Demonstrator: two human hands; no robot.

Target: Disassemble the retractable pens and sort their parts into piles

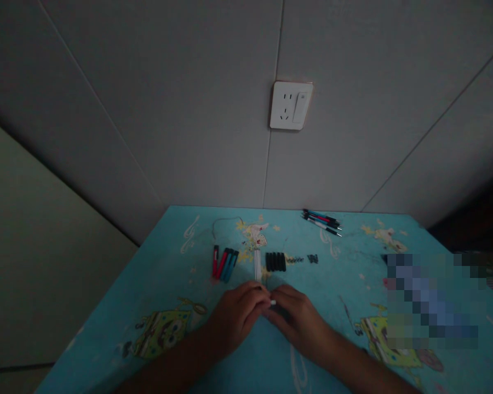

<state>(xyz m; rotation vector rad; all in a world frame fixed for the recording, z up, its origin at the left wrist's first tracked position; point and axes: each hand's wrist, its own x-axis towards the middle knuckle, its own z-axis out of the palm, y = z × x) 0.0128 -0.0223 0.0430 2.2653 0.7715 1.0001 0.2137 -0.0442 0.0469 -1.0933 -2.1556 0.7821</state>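
Note:
My left hand and my right hand meet over the table's front middle, fingers closed. Between their fingertips shows the end of a small white pen part; the rest of it is hidden. Just beyond the hands lie thin white refill-like tubes, side by side. To their left are red and blue pen barrels with dark ends. On the right sit several short black pen grips, a line of small springs and a cluster of tiny dark parts.
Several whole pens lie in a bunch near the back edge. A blurred-out item covers the right side. The cartoon-print blue tablecloth reaches the grey wall, which carries a white socket.

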